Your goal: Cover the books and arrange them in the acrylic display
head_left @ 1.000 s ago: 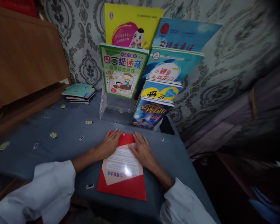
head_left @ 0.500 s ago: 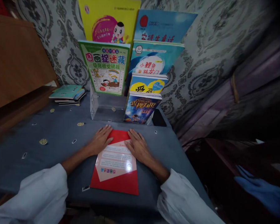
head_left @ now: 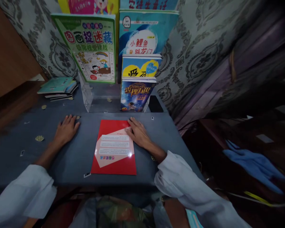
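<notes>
A red book (head_left: 115,147) with a pale printed panel lies flat on the dark tablecloth, its text upside down to me. My right hand (head_left: 139,133) rests open on the book's upper right edge, fingers stretched out. Well to the left of the book, my left hand (head_left: 66,130) lies open on the cloth and holds nothing. Behind the book stands a clear display stand (head_left: 99,106). It bears a green picture book (head_left: 95,47) on the left and, on the right, a dark blue book (head_left: 135,95) in front of several others.
A stack of thin books (head_left: 58,87) lies at the back left. Beside the stand's right foot is a black phone-like slab (head_left: 155,104). A patterned wall covering (head_left: 194,60) rises behind the table, and a blue cloth (head_left: 251,164) lies off to the right.
My left hand has left the red book and moved left onto the tablecloth. My right hand stays at the book's right edge. The view has tipped downward.
</notes>
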Available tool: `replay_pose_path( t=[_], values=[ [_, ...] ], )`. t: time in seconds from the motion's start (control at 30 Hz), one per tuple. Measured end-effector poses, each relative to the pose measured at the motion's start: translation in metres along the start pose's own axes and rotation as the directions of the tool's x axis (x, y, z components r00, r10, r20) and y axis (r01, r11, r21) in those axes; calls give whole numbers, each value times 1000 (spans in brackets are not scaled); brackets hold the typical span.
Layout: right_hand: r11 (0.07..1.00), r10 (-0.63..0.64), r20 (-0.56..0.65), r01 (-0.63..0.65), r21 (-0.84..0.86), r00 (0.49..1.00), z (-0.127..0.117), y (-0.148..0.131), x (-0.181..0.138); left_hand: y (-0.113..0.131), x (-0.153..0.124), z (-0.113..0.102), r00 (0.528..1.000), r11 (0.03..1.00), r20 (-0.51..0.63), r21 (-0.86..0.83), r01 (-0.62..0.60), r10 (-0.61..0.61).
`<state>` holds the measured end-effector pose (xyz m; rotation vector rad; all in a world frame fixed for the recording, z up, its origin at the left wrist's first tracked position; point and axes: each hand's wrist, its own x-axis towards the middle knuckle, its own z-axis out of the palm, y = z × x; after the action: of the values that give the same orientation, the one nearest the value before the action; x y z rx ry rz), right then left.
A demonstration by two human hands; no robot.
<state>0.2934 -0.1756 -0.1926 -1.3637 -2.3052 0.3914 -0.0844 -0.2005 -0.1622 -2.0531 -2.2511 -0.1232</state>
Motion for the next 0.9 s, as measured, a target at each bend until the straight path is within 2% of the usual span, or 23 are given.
replay_pose_path(
  t=[0.07, 0.1, 0.2, 0.3, 0.4, 0.57, 0.77, 0.9],
  values=[
    [999, 15, -33, -14, 34, 999, -1, 0, 1, 20, -6, -8, 995, 995, -24, -23, -96, 95],
    [998, 27, -57, -24, 51, 998, -2, 0, 1, 34, -9, -11, 982, 981, -26, -53, -186, 185],
    [993, 67, -153, -51, 110, 986, -5, 0, 2, 79, -18, -19, 895, 881, -14, -168, -442, 446],
    [983, 115, -227, -78, 165, 967, -9, 0, 3, 116, -23, -18, 813, 793, -15, -211, -571, 582],
    [968, 175, -236, -123, 220, 956, -11, -1, 4, 135, -23, -11, 799, 779, -6, -219, -587, 601],
    [915, 256, -190, -174, 363, 948, -13, 1, 5, 142, -18, -6, 802, 788, -10, -180, -589, 597],
    [884, 159, -176, -61, 464, 971, -9, 6, 6, 145, -4, -3, 819, 815, -8, -87, -572, 574],
    [880, 152, -181, -50, 472, 972, -7, 9, 6, 149, 7, -5, 838, 837, -4, -45, -545, 545]
  ],
)
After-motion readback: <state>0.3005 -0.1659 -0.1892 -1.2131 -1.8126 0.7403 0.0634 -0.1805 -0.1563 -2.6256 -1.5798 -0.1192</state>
